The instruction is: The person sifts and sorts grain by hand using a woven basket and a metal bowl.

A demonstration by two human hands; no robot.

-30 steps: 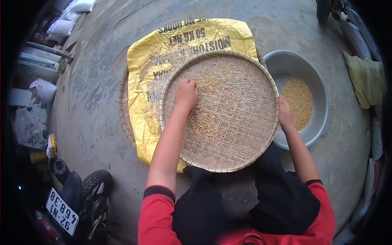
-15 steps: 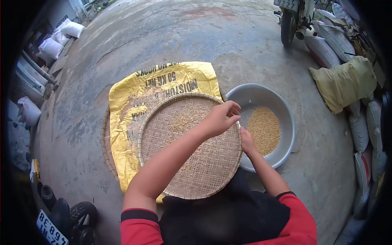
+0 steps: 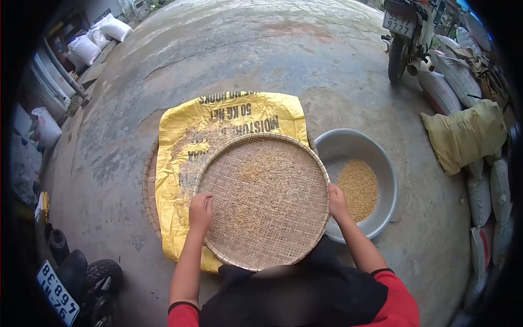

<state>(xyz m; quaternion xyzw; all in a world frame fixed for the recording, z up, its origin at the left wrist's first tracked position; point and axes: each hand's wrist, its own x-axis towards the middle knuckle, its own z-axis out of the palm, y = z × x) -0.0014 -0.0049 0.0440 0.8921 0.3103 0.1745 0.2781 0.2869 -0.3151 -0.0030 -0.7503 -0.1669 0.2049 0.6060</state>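
Note:
A round woven tray (image 3: 272, 234) with a thin scatter of grain (image 3: 261, 169) lies above my lap. My right hand (image 3: 338, 201) grips its right rim. At the left rim is my left hand (image 3: 201, 211), its fingers closed together at the edge; whether they pinch the rim or something small is hidden. Under the tray spreads a yellow sack (image 3: 180, 218) with black print, on top of another woven tray (image 3: 150, 188) that shows at the left. To the right stands a metal basin (image 3: 389, 174) holding a heap of grain (image 3: 358, 191).
Full sacks (image 3: 448, 82) and a yellowish sack (image 3: 466, 136) line the right side. A parked motorbike (image 3: 400, 49) is at the upper right, another wheel (image 3: 103, 278) at the lower left. White sacks (image 3: 84, 50) lie at the upper left.
My left hand has moved from above the tray's right edge to its left rim. My right hand still holds the right rim. The whole view has shifted slightly.

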